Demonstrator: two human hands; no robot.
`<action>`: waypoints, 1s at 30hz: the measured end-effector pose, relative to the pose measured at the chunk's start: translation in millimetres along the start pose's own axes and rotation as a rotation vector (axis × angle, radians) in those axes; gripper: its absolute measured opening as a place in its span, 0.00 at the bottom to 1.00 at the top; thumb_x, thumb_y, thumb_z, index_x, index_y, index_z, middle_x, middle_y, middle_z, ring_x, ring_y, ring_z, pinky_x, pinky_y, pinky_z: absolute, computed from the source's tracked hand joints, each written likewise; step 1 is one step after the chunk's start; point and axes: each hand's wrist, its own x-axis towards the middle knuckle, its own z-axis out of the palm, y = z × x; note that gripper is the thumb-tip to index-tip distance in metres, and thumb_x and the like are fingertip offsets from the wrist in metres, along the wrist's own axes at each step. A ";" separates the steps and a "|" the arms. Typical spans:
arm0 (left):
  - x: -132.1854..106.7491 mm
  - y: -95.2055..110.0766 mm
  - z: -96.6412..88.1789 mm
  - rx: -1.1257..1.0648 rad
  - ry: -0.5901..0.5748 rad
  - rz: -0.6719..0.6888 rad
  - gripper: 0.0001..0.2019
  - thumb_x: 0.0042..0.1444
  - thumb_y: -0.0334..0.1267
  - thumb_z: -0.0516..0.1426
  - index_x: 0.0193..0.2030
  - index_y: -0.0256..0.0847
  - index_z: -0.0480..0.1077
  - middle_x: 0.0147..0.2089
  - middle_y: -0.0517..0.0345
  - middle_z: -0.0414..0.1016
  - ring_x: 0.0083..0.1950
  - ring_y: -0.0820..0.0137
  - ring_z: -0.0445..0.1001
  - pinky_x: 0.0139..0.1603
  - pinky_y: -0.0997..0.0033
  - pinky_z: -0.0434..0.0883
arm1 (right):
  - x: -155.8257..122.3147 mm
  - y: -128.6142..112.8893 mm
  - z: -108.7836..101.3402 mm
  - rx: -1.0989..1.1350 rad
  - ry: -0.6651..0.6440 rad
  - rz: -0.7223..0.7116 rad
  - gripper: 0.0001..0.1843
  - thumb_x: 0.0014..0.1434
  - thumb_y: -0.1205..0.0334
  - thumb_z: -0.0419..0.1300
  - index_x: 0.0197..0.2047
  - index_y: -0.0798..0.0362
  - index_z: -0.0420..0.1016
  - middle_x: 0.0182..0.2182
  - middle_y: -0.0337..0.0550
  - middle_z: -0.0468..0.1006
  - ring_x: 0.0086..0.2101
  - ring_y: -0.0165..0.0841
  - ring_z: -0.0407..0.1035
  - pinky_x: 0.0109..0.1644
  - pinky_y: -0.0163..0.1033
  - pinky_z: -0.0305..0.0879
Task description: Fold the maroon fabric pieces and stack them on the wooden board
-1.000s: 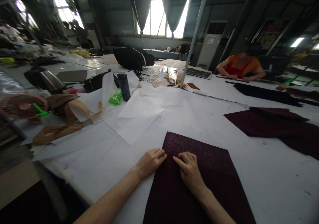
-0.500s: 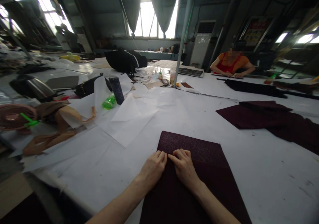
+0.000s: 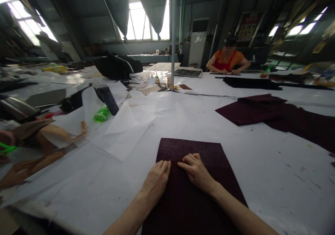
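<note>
A dark maroon piece of fabric (image 3: 193, 200) lies flat on the table in front of me, with a lighter, speckled strip (image 3: 191, 149) along its far end. My left hand (image 3: 157, 175) is closed at the fabric's left edge, fingertips pinched together where the strip meets the darker part. To its right, my right hand (image 3: 195, 168) has curled fingers, thumb and index fingertip together on the same seam line. A small gap separates the two hands. The undersides of the fingers are hidden.
Thin white sheets (image 3: 123, 137), a green plastic bottle (image 3: 101, 114) and a dark roll (image 3: 108, 99) lie to the left. More maroon fabric (image 3: 251, 111) is at right. A metal pole (image 3: 173, 36) rises mid-table. Across the table, a person (image 3: 227, 60) works in an orange top.
The view has swung right, so the surroundings sit further left. My right hand has slid rightward along the seam, widening the gap from my left hand, which stays at the fabric's left edge.
</note>
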 end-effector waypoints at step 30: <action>37.1 60.0 -8.3 0.103 -0.032 0.048 0.29 0.54 0.22 0.50 0.64 0.36 0.58 0.46 0.48 0.69 0.44 0.61 0.68 0.46 0.59 0.69 | -56.9 48.9 -49.5 -0.058 -0.077 0.000 0.18 0.64 0.71 0.48 0.51 0.48 0.73 0.36 0.43 0.72 0.38 0.33 0.64 0.47 0.44 0.53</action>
